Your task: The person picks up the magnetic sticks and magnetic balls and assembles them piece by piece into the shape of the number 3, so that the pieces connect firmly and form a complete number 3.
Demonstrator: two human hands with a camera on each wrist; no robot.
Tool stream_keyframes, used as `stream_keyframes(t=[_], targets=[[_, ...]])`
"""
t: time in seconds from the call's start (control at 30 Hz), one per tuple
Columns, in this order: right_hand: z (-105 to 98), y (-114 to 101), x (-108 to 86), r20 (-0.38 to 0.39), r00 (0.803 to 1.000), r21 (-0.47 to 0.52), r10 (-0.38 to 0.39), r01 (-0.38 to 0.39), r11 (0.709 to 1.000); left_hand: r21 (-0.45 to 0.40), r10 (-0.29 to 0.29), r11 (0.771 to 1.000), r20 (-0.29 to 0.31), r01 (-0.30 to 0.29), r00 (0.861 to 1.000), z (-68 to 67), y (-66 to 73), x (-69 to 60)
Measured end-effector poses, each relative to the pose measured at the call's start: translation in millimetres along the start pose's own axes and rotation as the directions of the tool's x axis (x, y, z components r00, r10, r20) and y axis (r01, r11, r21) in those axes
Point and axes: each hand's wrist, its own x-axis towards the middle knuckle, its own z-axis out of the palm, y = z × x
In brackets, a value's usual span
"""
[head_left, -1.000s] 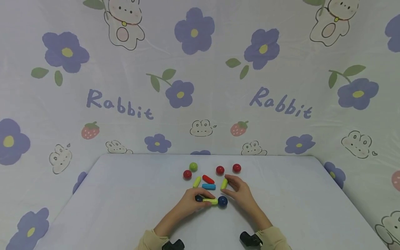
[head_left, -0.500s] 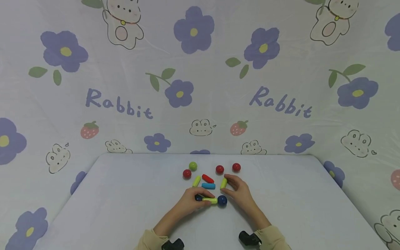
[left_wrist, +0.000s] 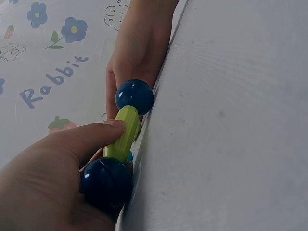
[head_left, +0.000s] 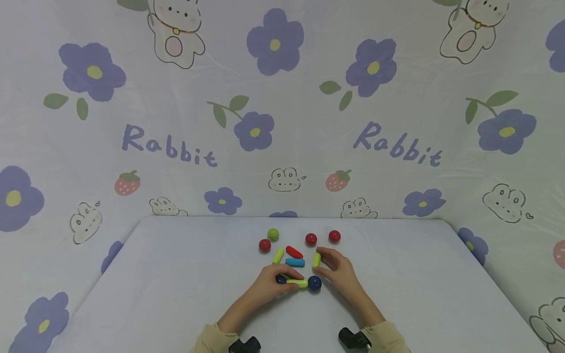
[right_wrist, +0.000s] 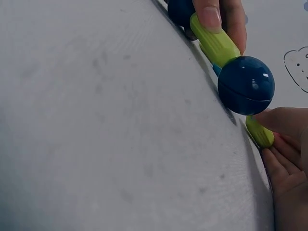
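My left hand (head_left: 268,285) pinches a yellow-green stick (head_left: 297,283) between thumb and fingers. A dark blue ball (head_left: 315,283) is joined to its right end, and another dark blue ball (left_wrist: 107,184) sits at the other end, partly covered by the hand in the head view. Just behind and to the right, my right hand (head_left: 343,271) holds a second yellow-green stick (head_left: 317,260) between thumb and fingertips. In the right wrist view this second stick (right_wrist: 260,132) shows beside the right thumb, below the nearer blue ball (right_wrist: 246,85).
Behind the hands lie a red stick (head_left: 294,252), a blue stick (head_left: 295,263) and another yellow-green stick (head_left: 278,256). Farther back are a green ball (head_left: 273,235) and three red balls (head_left: 265,245), (head_left: 311,239), (head_left: 334,236) on the white table (head_left: 176,274).
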Motion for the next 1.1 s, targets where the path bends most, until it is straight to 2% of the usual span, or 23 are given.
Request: stream_keyframes(t=[0.23, 0.57, 0.87, 1.1], targets=[[0.8, -1.6, -3.8, 0.030, 1.000, 0.036, 0.008, -0.009, 0.999, -0.001, -0.005, 1.000, 0.003, 0.005, 1.000, -0.9, 2.9, -0.7], [-1.3, -4.6, -8.7, 0.078, 0.997, 0.111, 0.028, -0.037, 0.993, -0.012, -0.026, 1.000, 0.013, 0.026, 1.000, -5.5, 28.1, -8.5], [-4.4, -9.0, -13.5, 0.101, 0.995, 0.154, 0.017, -0.032, 0.988, -0.003, -0.017, 1.000, 0.007, 0.017, 1.000, -1.7, 6.2, -2.6], [-5.1, -10.0, -14.4, 0.118, 0.993, 0.190, 0.014, -0.036, 0.981, -0.010, 0.008, 1.000, 0.018, -0.007, 1.000, -2.9, 2.9, -1.7]])
